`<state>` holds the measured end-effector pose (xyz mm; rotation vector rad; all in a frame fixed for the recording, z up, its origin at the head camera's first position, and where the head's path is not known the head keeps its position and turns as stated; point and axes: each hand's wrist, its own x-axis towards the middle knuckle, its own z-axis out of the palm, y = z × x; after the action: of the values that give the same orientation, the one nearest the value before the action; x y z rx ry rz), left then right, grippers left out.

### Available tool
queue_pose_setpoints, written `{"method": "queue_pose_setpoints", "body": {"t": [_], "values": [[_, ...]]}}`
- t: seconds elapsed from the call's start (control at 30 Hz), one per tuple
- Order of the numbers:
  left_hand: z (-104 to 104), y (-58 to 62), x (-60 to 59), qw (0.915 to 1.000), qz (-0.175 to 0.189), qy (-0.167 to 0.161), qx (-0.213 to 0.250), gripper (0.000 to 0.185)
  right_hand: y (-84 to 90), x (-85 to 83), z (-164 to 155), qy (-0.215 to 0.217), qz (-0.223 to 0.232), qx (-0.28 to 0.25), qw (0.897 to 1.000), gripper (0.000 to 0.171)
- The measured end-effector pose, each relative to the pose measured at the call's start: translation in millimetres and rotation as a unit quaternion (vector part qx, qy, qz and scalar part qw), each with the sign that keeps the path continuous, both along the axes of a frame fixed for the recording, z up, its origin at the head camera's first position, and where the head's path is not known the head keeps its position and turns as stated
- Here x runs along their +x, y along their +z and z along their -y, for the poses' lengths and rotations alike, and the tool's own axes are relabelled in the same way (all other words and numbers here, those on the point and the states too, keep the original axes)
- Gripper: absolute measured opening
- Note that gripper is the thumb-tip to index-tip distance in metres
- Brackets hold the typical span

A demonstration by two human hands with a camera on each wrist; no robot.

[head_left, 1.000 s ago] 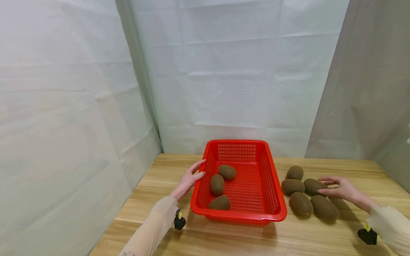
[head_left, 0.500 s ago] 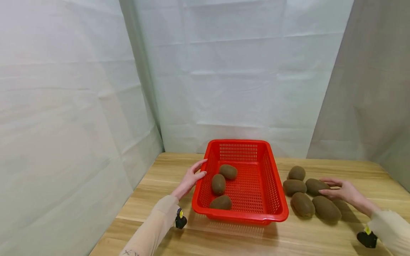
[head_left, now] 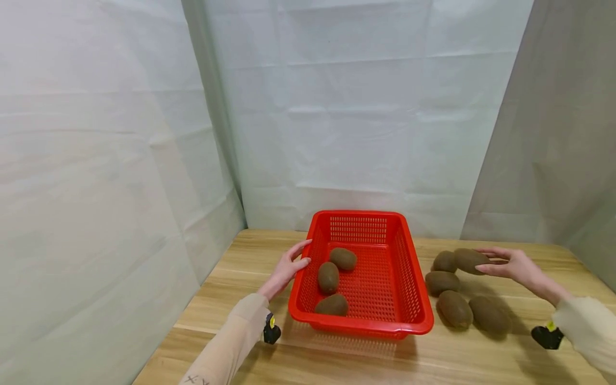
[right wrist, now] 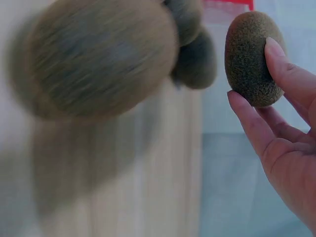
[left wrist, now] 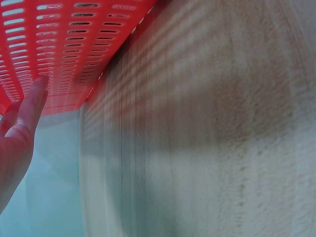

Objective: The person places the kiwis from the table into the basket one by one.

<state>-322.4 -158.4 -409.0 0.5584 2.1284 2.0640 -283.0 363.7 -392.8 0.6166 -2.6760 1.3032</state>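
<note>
Where it lay on the table (head_left: 481,353) a second ago, the kiwi (head_left: 469,260) now rides lifted, pinched in the right hand's (head_left: 512,266) fingers (right wrist: 286,74), while the left hand (head_left: 286,267), fingers straight, steadies the red basket (head_left: 414,278).

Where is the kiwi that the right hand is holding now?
In the head view, the kiwi is in the right hand, lifted above the table, right of the red basket.

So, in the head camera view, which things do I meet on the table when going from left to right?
left hand → red basket holding three kiwis → kiwis on the table → right hand, holding one kiwi.
</note>
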Motion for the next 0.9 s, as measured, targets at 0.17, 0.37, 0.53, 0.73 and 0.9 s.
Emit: {"method": "queue_pose_setpoints", "body": {"t": [0.17, 0.37, 0.53, 0.73, 0.9], "values": [[1, -7.8, -5.9, 1.0000, -0.005, 0.003, 0.008, 0.051, 20.6, -7.0, 15, 0.021, 0.005, 0.005, 1.000, 0.050], [2, -19.7, -14.9, 0.9996, -0.026, 0.008, -0.004, 0.050, 45.4, -14.4, 36, 0.048, 0.006, 0.013, 0.999, 0.050], [4, -22.3, -15.1, 0.9984, -0.055, 0.001, -0.013, 0.048, 60.4, -18.7, 56, 0.068, 0.019, 0.031, 0.997, 0.052], [3, -20.6, -13.8, 0.9991, -0.040, 0.007, -0.011, 0.048, 74.9, -25.0, 86, 0.116, 0.035, 0.032, 0.992, 0.052], [1, -18.3, -13.2, 0.9998, -0.018, 0.009, -0.004, 0.050, 83.1, -33.8, 112, 0.165, 0.046, 0.050, 0.984, 0.050]]}}
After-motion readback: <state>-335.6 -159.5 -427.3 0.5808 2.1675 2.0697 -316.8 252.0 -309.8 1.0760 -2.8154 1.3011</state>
